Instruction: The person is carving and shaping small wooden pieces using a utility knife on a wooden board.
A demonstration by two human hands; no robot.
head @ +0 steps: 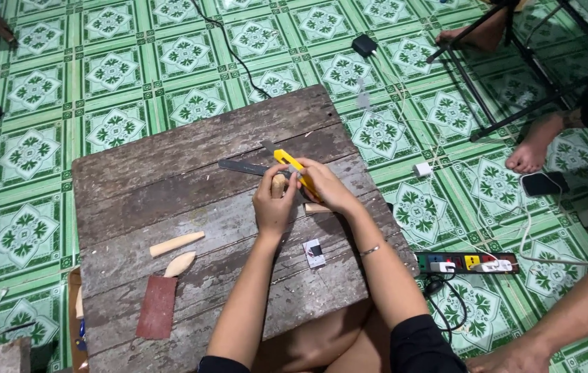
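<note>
Left hand (274, 204) grips a wood piece (278, 185); right hand (323, 185) grips a yellow cutter (295, 170) against it

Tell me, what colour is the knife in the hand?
Yellow: the utility knife in the right hand, clearest in the head view.

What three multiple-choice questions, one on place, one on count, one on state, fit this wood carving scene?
1. Where does the reddish-brown sandpaper sheet lie?
A. on the weathered wooden board
B. on the green tiles
C. in a hand

2. How many pale carved wooden pieces lie loose near the sandpaper?
A. none
B. two
C. five

3. What does the right hand hold?
A. a phone
B. nothing
C. a yellow utility knife

Answers: 1 A, it rests on the board's near left corner. 2 B, two pieces lie side by side. 3 C, the knife is gripped against the wood piece in the left hand.
</note>
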